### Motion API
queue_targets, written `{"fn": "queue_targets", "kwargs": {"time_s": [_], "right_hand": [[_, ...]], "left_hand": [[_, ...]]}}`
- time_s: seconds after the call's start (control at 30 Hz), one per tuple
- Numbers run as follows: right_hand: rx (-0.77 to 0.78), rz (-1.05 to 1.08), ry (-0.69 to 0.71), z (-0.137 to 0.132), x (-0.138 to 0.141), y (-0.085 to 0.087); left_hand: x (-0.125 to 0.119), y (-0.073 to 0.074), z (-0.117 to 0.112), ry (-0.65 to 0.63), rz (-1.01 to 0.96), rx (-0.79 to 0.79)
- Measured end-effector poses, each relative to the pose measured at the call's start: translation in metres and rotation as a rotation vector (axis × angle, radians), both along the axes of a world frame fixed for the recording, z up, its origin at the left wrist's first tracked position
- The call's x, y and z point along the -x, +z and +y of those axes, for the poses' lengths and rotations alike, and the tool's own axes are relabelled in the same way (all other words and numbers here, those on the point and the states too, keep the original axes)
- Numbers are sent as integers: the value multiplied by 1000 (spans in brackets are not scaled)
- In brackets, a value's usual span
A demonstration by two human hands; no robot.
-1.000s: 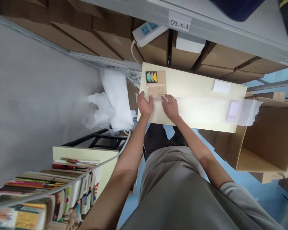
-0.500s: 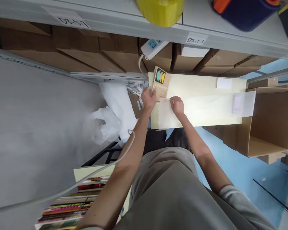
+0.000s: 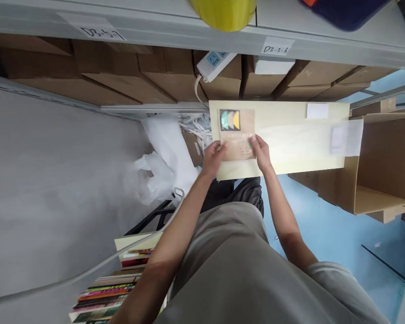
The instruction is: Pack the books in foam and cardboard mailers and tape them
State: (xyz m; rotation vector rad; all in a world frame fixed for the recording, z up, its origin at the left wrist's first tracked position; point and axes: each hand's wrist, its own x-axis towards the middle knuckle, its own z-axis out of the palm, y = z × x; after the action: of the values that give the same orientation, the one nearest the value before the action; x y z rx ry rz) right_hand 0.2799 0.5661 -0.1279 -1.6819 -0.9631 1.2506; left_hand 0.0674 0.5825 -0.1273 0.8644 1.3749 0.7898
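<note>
A brown paperback book (image 3: pixel 236 133) with green, orange and yellow half-circles on its cover lies flat on a pale yellow table (image 3: pixel 283 157). My left hand (image 3: pixel 214 157) grips the book's near left corner. At the near right corner my right hand (image 3: pixel 261 152) holds the book too. A translucent bag or sleeve (image 3: pixel 303 137) stretches rightward across the table from the book and appears to cover part of it. A white label (image 3: pixel 337 138) sits at the sleeve's far end.
An open cardboard box (image 3: pixel 381 166) stands right of the table. Grey shelving with flat cartons (image 3: pixel 128 76), a white power strip (image 3: pixel 215 64) and a yellow tape roll (image 3: pixel 224 11) is ahead. White packing wrap (image 3: pixel 162 153) lies left; stacked books (image 3: pixel 118 292) sit lower left.
The book was flat, then tilted up in my left hand while my right hand pressed the sleeve. Now it lies flat again, held by both hands, further right on the table.
</note>
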Motion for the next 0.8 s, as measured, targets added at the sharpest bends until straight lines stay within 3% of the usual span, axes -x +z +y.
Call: {"fn": "queue_targets", "kwargs": {"time_s": [0.1,0.2,0.4,0.6,0.8], "right_hand": [[48,4,-162,-33,-23,-2],[88,-62,-246,-48,-50,-19],[102,-210,-186,-40,-86,-53],[140,-330,-104,-33,-96,-73],[135,-353,-103,-42,-98,-75]], "left_hand": [[-32,-19,-22,-172,-3,80],[-58,-36,-32,-284,19,52],[-87,-65,-27,-368,243,39],[-90,-70,-28,-358,420,41],[-98,-69,-32,-303,414,99]]}}
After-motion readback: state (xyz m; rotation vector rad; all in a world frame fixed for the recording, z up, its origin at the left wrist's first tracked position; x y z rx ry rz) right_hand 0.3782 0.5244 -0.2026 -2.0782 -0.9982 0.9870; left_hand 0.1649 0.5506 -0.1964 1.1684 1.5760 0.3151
